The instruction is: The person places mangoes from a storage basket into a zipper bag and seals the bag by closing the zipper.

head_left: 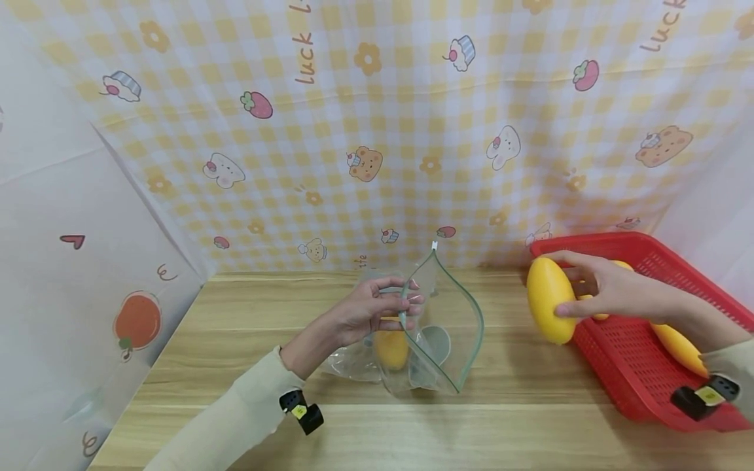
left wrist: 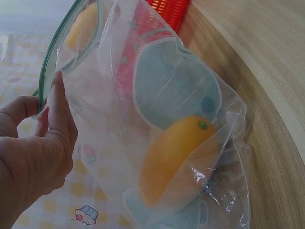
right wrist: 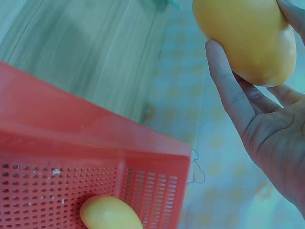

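My left hand point(head_left: 368, 311) pinches the green-edged rim of a clear zip bag point(head_left: 353, 365), whose mouth gapes toward the right. Inside the bag lies one yellow mango point(left wrist: 176, 162), seen through the printed plastic in the left wrist view. My right hand point(head_left: 624, 291) grips another mango point(head_left: 550, 301) between thumb and fingers, held up just past the left rim of a red basket point(head_left: 602, 376). More mangoes lie in that basket, one of them point(head_left: 677, 350) partly behind my right forearm.
The bag and basket stand on a wood-grain table point(head_left: 253, 314). A yellow checked cloth point(head_left: 406, 118) with cartoon prints hangs behind it, and a white printed sheet point(head_left: 71, 190) covers the left side. The white zip slider point(head_left: 434, 245) sits at the mouth's far corner.
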`<state>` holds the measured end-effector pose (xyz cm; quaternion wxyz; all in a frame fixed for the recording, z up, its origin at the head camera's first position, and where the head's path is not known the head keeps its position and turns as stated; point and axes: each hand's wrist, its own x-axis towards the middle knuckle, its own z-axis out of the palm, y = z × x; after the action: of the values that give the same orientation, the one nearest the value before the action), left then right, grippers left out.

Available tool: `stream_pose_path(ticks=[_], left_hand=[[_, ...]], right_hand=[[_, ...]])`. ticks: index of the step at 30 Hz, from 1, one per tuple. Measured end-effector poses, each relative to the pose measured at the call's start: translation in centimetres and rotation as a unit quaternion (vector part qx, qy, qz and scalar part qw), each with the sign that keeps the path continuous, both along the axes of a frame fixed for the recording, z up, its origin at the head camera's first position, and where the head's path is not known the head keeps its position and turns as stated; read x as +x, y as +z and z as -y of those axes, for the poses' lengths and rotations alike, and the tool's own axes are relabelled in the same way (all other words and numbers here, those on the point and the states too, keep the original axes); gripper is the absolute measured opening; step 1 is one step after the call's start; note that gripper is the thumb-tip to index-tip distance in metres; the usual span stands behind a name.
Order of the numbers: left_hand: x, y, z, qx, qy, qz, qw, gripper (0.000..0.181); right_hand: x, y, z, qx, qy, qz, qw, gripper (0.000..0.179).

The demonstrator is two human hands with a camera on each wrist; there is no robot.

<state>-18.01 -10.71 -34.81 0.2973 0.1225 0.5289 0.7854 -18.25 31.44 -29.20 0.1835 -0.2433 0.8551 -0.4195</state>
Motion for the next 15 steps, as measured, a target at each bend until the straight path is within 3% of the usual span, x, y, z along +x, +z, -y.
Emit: stream_pose_path(ticks=[15], left_hand=[[-0.1,-0.1,0.0,0.002,-0.002,0.001,1.0000,0.030]], right_hand=[[-0.4,-0.3,1.6,-0.021,0.021,-0.012,0.9995,0.072]])
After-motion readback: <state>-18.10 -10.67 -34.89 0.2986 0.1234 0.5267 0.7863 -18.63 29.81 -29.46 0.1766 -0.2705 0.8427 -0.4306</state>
